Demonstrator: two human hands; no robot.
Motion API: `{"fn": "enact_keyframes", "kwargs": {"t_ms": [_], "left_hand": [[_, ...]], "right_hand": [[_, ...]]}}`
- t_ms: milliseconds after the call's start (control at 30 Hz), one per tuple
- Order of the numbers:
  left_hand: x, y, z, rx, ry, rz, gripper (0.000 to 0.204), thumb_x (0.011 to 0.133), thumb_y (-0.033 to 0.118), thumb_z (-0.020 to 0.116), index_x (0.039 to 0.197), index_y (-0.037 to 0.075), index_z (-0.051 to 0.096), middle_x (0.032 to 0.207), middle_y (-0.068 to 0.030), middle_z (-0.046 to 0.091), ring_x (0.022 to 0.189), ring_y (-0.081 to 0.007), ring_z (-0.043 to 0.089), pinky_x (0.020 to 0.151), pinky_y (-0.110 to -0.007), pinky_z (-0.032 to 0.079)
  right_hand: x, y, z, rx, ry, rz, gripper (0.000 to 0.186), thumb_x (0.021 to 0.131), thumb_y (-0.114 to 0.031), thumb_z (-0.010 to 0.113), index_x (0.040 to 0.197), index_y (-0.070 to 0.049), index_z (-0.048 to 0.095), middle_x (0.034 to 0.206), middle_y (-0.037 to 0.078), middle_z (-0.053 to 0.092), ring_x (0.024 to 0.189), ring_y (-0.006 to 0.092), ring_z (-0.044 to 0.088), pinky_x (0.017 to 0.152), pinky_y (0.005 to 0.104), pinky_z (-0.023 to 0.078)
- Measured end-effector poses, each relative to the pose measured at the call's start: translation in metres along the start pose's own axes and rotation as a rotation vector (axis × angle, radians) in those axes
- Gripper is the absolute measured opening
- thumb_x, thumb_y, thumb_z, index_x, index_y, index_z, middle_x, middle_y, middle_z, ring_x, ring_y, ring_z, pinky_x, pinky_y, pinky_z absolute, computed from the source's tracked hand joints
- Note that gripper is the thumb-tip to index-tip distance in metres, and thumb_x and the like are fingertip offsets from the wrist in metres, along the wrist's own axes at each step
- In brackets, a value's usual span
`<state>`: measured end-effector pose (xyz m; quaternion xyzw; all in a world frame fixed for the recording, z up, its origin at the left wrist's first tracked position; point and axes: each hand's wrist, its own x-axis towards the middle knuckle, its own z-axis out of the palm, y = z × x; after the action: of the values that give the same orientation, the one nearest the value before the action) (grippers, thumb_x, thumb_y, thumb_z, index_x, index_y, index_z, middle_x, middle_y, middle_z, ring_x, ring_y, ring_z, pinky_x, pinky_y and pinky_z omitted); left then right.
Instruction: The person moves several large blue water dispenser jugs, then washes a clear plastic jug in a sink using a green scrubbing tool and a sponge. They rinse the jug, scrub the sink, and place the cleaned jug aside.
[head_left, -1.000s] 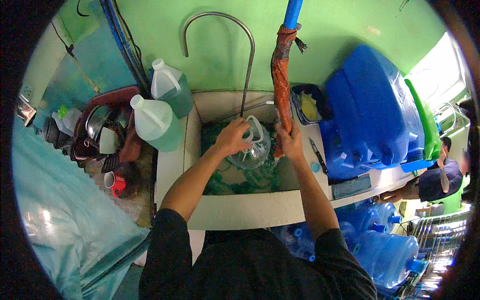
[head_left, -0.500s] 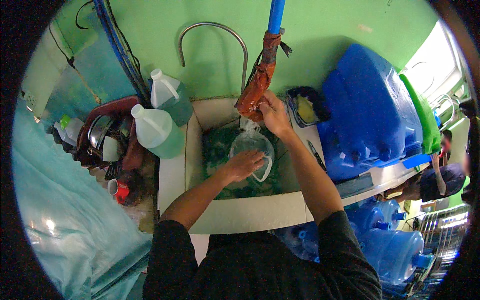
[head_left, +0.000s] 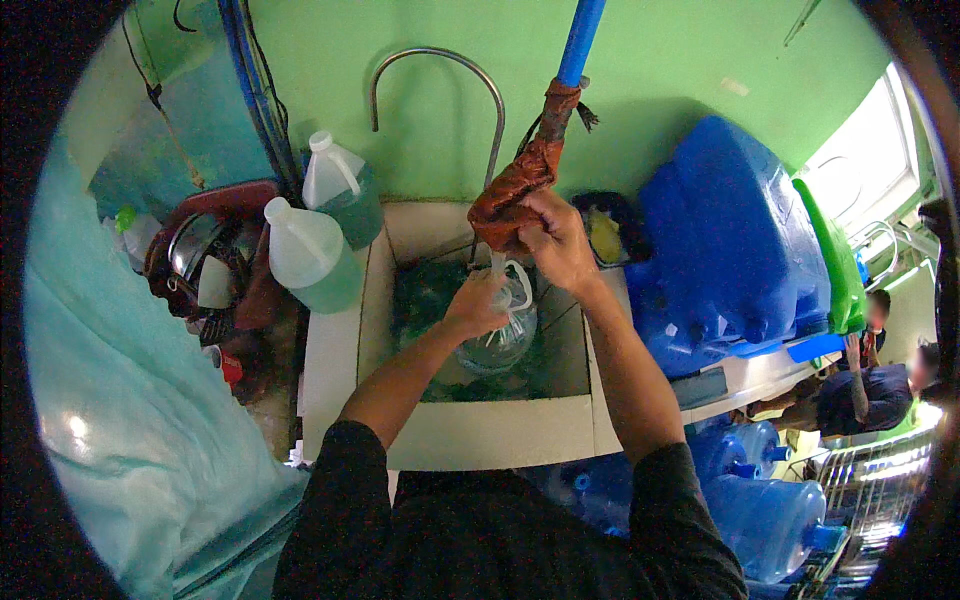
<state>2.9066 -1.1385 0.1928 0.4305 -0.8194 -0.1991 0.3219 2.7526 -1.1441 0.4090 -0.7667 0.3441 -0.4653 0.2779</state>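
Note:
A blue pipe (head_left: 577, 45) with its lower end wrapped in rusty orange material (head_left: 510, 195) comes down over the white sink (head_left: 480, 425). My right hand (head_left: 560, 245) is closed on that wrapped end. Clear water falls from it toward a clear plastic jug (head_left: 500, 345) standing in the green-looking water of the sink. My left hand (head_left: 475, 305) grips the jug near its white handle and neck. A curved steel faucet (head_left: 430, 52) rises behind them.
Two jugs of green liquid (head_left: 315, 260) stand left, beside a dish bin (head_left: 255, 195), red mug (head_left: 228, 365) and teal sheet (head_left: 120, 430). A sponge tray (head_left: 605, 230) and blue containers (head_left: 740, 240) are right; several large bottles (head_left: 760, 525) lie below. Other people (head_left: 865, 395) work far right.
My right hand has swung the wrapped pipe end left and up over the jug, and water began flowing. My left hand dipped lower with the jug, then came back up to its neck.

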Motion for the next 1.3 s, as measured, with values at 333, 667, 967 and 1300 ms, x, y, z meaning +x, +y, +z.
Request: {"fn": "enact_keyframes", "kwargs": {"t_ms": [333,667,967,1300], "left_hand": [[0.009,0.009,-0.003,0.012,0.057,-0.093,0.087,0.066,0.030,0.074,0.140,-0.002,0.042,0.142,-0.0260,0.044,0.128,-0.0434,0.044,0.110,-0.046,0.038],[0.006,0.005,-0.005,0.033,0.022,-0.143,0.095,0.068,0.031,0.076,0.148,0.003,0.032,0.150,-0.0250,0.035,0.133,-0.0440,0.040,0.114,-0.046,0.034],[-0.005,0.013,-0.014,-0.106,0.075,-0.308,0.079,0.065,0.025,0.082,0.127,0.003,0.040,0.123,-0.0207,0.052,0.115,-0.0428,0.051,0.099,-0.047,0.044],[0.001,0.023,-0.026,-0.072,0.078,-0.231,0.085,0.065,0.026,0.083,0.130,-0.001,0.036,0.121,-0.0242,0.052,0.113,-0.0430,0.052,0.098,-0.048,0.046]], "right_hand": [[0.005,-0.002,-0.003,-0.079,0.018,-0.069,0.027,0.075,-0.006,0.060,0.100,0.005,0.060,0.095,0.021,0.060,0.090,0.0405,0.062,0.079,0.0416,0.050],[0.002,-0.002,-0.002,-0.098,-0.023,-0.002,0.027,0.074,-0.005,0.058,0.100,0.003,0.063,0.099,0.020,0.063,0.092,0.0395,0.064,0.083,0.0408,0.051],[-0.002,0.010,-0.001,-0.016,-0.028,0.050,0.029,0.074,-0.003,0.058,0.102,0.002,0.063,0.101,0.020,0.064,0.096,0.0385,0.065,0.085,0.0401,0.052],[-0.007,0.009,0.001,-0.096,0.025,-0.083,0.029,0.074,-0.003,0.060,0.103,0.002,0.062,0.104,0.020,0.062,0.097,0.0391,0.064,0.085,0.0413,0.051]]}}
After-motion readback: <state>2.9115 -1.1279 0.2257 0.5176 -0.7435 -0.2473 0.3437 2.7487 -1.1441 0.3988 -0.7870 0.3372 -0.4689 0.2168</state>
